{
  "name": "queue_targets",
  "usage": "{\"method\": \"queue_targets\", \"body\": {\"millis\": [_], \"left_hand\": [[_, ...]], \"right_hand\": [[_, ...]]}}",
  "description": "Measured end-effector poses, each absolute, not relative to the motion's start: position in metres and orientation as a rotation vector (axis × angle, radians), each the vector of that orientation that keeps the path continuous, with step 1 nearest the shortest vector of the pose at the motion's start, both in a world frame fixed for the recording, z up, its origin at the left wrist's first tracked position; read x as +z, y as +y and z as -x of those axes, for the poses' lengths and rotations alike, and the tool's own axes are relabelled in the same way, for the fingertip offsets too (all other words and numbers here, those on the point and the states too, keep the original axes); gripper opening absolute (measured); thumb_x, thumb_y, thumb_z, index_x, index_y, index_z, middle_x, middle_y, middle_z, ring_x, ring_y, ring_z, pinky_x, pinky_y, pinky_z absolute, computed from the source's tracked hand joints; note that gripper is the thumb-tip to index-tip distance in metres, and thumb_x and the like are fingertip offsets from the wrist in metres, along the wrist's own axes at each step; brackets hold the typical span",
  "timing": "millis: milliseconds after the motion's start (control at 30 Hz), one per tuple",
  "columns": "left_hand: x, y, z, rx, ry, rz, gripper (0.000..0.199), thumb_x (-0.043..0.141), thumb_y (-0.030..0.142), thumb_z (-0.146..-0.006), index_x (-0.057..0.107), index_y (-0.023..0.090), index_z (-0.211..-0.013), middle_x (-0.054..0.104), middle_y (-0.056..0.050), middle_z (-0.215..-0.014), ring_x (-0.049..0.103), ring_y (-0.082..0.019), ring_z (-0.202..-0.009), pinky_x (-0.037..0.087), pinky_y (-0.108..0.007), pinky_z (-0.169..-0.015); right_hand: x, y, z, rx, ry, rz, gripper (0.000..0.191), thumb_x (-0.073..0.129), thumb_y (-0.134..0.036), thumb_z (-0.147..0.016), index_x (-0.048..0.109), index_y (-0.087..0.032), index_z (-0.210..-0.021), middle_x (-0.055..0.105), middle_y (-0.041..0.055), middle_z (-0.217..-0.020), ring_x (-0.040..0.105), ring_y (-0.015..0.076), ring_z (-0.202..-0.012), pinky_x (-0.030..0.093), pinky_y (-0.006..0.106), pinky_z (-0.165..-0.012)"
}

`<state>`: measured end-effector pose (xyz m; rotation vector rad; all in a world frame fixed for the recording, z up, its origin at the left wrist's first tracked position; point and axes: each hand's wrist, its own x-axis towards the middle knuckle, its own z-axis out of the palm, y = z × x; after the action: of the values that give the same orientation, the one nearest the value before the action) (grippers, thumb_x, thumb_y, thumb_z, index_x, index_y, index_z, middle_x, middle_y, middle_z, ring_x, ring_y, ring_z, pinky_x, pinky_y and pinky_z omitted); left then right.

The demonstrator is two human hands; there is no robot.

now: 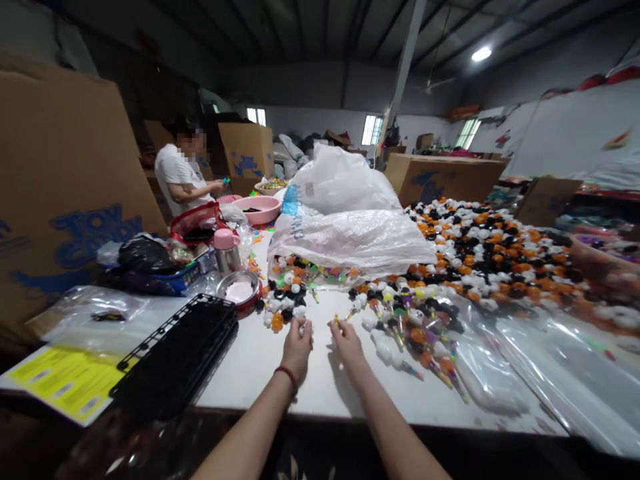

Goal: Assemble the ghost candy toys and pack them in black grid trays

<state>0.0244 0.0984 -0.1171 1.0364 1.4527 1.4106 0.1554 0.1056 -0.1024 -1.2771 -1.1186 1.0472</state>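
Above the white table (pixel 320 390), my left hand (pixel 299 347) is closed on a small white piece (pixel 301 325), beside a little pile of white, black and orange pieces (pixel 277 321). To its right, my right hand (pixel 346 343) pinches a small item with a yellow tip (pixel 337 319). The rest of that item is hidden by the fingers. A gap separates the two hands. Right of my right hand lie several finished-looking sticks (pixel 417 333) with coloured tubes and round heads.
Black trays (pixel 175 353), a metal bowl (pixel 253 303) and a pink-lidded flask (pixel 227 253) stand left. A large white bag (pixel 350 243) lies behind the hands. Heaped orange, white and black pieces (pixel 480 247) and clear bags (pixel 565 373) are right. A person (pixel 180 177) works at back left.
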Motion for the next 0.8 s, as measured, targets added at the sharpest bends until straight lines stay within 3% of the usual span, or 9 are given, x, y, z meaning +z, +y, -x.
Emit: {"method": "queue_targets", "body": {"millis": [100,333,433,567,700,800], "left_hand": [[-0.116,0.100,-0.025,1.373,1.331,-0.933,0.053,0.048,0.070,-0.080,0.051,0.019,-0.095,0.055,0.005,-0.063,0.044,-0.006,-0.041,0.031,-0.017,-0.040],[-0.111,0.098,-0.025,1.392,1.245,-0.786,0.059,0.048,0.076,-0.077,0.048,0.019,-0.090,0.058,0.003,-0.061,0.039,-0.004,-0.034,0.026,-0.015,-0.032],[-0.109,0.097,-0.025,1.380,1.214,-0.768,0.059,0.049,0.076,-0.077,0.047,0.019,-0.090,0.060,0.002,-0.061,0.038,-0.004,-0.033,0.026,-0.015,-0.031],[-0.109,0.096,-0.025,1.386,1.220,-0.766,0.059,0.048,0.076,-0.078,0.048,0.019,-0.092,0.049,0.008,-0.052,0.037,-0.005,-0.032,0.028,-0.016,-0.032],[-0.115,0.098,-0.025,1.401,1.231,-0.788,0.059,0.047,0.076,-0.078,0.049,0.019,-0.093,0.049,0.007,-0.053,0.038,-0.006,-0.033,0.028,-0.017,-0.032],[-0.119,0.099,-0.025,1.364,1.269,-0.835,0.059,0.043,0.076,-0.080,0.049,0.019,-0.092,0.049,0.007,-0.053,0.038,-0.007,-0.035,0.028,-0.018,-0.034]], "right_hand": [[-0.089,0.098,-0.165,1.192,-1.077,1.164,0.039,0.073,-0.058,-0.069,0.066,-0.020,-0.076,0.055,-0.0018,-0.067,0.049,0.0135,-0.062,0.041,0.024,-0.055],[-0.091,0.092,-0.151,1.386,-0.835,0.953,0.035,0.082,-0.046,-0.063,0.066,-0.019,-0.079,0.062,-0.0008,-0.079,0.057,0.0139,-0.076,0.049,0.029,-0.077],[-0.097,0.095,-0.147,1.354,-0.796,0.981,0.037,0.083,-0.047,-0.060,0.068,-0.019,-0.080,0.062,-0.0013,-0.076,0.057,0.0133,-0.074,0.049,0.029,-0.075],[-0.099,0.090,-0.146,1.380,-0.831,1.053,0.038,0.083,-0.049,-0.061,0.070,-0.019,-0.080,0.065,0.0007,-0.076,0.057,0.0139,-0.071,0.047,0.027,-0.066],[-0.101,0.086,-0.146,1.353,-0.908,1.093,0.036,0.082,-0.047,-0.063,0.071,-0.018,-0.081,0.064,0.0002,-0.070,0.049,0.0111,-0.057,0.040,0.024,-0.052],[-0.102,0.086,-0.147,1.370,-0.929,1.098,0.035,0.083,-0.045,-0.063,0.070,-0.018,-0.079,0.065,0.0005,-0.068,0.048,0.0105,-0.055,0.040,0.024,-0.052]]}}
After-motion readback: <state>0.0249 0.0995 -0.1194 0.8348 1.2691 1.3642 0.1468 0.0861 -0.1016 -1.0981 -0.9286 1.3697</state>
